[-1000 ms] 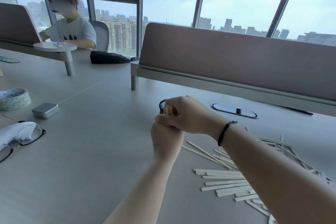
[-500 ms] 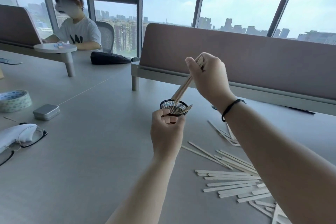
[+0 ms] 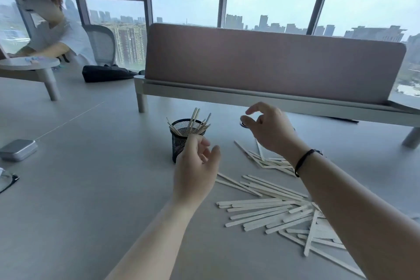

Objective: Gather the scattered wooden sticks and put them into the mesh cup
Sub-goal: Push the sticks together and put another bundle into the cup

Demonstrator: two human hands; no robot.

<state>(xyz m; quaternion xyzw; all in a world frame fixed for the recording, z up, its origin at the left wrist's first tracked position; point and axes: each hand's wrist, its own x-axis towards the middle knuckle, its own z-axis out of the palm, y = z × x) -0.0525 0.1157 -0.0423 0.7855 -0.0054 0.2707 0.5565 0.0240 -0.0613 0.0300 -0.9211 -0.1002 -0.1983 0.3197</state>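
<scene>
Mesh cup, upright mid-table, holding several sticks; my left hand hides its lower right side. Scattered wooden sticks toward the table's right edge, partly under my right arm. Both hands, right hand included, loosely spread, holding nothing.

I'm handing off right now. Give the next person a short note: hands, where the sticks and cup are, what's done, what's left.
Left hand: relaxed, holding nothing, just in front of the mesh cup.
Right hand: loosely curled in the air, holding nothing, above the far end of the scattered sticks.
The cup stands upright on the table with a bunch of sticks in the cup.
Done: one batch is in.
Left: most sticks lie loose on the table to the right of the cup; gather them and drop them in.
</scene>
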